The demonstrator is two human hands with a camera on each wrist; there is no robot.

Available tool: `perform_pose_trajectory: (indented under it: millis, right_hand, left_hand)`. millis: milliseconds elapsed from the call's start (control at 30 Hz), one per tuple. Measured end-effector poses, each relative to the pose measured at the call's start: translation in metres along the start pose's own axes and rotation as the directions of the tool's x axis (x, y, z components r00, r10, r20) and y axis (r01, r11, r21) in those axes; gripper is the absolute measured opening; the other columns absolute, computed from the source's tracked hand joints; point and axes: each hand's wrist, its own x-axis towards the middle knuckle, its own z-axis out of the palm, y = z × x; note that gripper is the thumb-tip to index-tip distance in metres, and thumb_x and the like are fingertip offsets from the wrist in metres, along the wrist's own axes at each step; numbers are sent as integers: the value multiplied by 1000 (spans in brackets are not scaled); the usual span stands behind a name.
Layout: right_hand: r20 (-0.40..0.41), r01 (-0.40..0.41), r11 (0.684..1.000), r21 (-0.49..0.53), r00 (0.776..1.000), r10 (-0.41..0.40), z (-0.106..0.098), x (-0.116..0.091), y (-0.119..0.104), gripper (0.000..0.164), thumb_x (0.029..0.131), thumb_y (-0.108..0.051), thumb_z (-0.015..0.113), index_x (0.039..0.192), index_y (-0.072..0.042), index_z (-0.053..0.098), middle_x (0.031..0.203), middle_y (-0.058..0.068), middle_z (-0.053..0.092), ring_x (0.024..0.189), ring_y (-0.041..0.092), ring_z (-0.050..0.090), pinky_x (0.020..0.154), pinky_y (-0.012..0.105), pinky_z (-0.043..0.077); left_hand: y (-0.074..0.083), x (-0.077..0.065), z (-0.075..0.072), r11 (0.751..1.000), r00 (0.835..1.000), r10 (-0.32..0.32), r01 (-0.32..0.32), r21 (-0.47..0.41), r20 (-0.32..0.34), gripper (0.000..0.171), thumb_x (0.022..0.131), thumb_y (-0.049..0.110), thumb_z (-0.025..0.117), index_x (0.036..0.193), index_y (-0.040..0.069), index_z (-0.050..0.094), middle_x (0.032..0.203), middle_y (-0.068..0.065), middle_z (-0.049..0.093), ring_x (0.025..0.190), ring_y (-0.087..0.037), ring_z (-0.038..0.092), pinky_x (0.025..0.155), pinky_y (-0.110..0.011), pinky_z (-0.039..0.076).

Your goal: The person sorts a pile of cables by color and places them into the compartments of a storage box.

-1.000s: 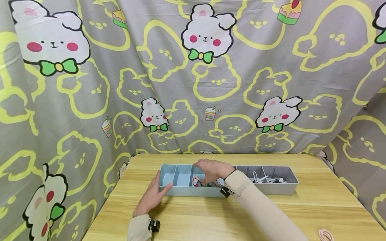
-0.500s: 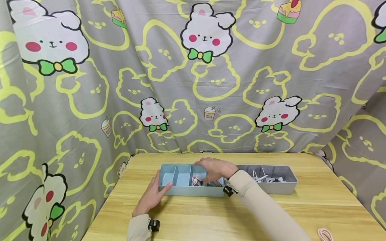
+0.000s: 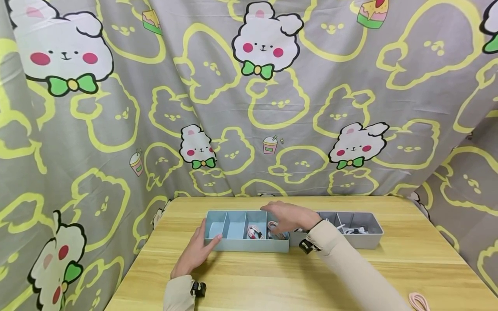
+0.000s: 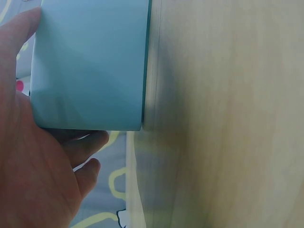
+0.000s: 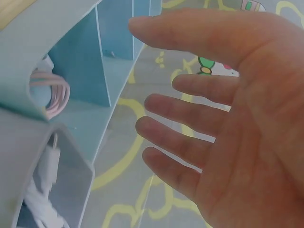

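- The light-blue divided organizer (image 3: 247, 245) sits near the far edge of the worktop (image 3: 249, 280), left of its middle, its long side running roughly parallel to that edge.
- The left hand (image 3: 196, 254) grasps the left end of this organizer: the thumb lies at the front rim and the other fingers reach round the end wall.
- The right hand (image 3: 292, 216) is released, its fingers extended and parted, above the organizer's right end.
- In the third compartment from the left lies a bundled pink-and-white cable (image 3: 254, 232) with small red and black parts.
- The rightmost compartment holds a coiled pink cable (image 5: 59, 95), partly covered by the right hand in the head view.
- A grey divided organizer (image 3: 362, 242) stands just beyond the blue one's right end, in line with it, towards the worktop's far right corner; white cables (image 3: 355, 230) lie in its compartments.
- A loose pink cable (image 3: 418, 300), folded into a loop, lies towards the worktop's right edge, cut off by the bottom of the head view.
- Both beige sleeves (image 3: 350, 270) end at a black wrist device.
- Behind the far edge hangs a grey curtain (image 3: 218, 108) with rabbit heads and yellow outlines.
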Motion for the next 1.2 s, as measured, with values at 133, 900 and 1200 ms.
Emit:
perform_pose_trajectory:
  millis: [133, 900, 1200]
  right_hand:
    - [-22, -1, 1000, 6, 1000, 1, -1, -7, 6, 73, 92, -27, 78, 156, -11, 47, 158, 11, 49, 146, 30, 48, 114, 46, 49]
    - [-136, 17, 1000, 2, 991, -17, -14, -69, 35, 73, 89, -19, 80, 152, 0, 48, 154, 22, 51, 143, 41, 49, 116, 56, 45]
    - [-167, -11, 1000, 9, 986, 13, -13, -94, 43, 71, 89, -17, 80, 151, -1, 50, 150, 19, 55, 139, 40, 53, 113, 56, 47]
  left_hand:
    - [0, 0, 0, 1000, 1000, 1, -1, 6, -1, 105, 98, 70, 51, 168, 10, 0, 169, -28, 21, 155, -47, 28, 123, -67, 29]
    - [-1, 1, -1, 1000, 1000, 5, -5, 6, 9, 103, 99, 69, 49, 168, 12, -1, 171, -27, 16, 157, -47, 22, 124, -67, 26]
    - [0, 0, -1, 1000, 1000, 6, -6, 8, 8, 103, 100, 68, 50, 168, 10, 0, 171, -27, 17, 157, -47, 22, 125, -67, 26]
